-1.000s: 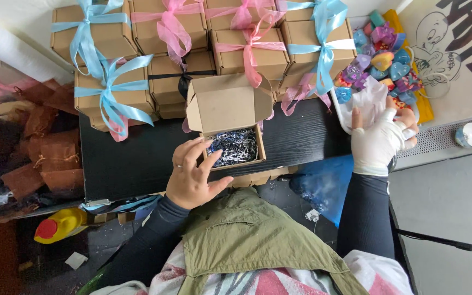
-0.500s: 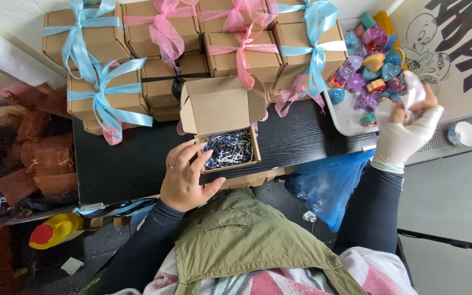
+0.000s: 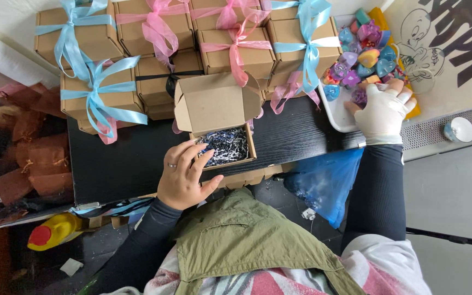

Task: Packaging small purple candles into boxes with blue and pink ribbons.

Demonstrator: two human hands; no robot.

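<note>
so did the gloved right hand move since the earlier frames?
Yes. The right hand has come down from above the white tray and now rests among the coloured heart-shaped pieces on it.

A strip of bare black wooden tabletop [image 3: 121, 164] lies open to the left of the open brown cardboard box filled with dark shredded paper [image 3: 222, 131]. Behind it, stacked brown cardboard gift boxes tied with blue and pink ribbons [image 3: 154, 49] wall off the far edge. Between the open box and the white tray of coloured heart-shaped pieces [image 3: 337, 112] a second bare patch stays passable, with ribbon tails hanging into it.
</note>
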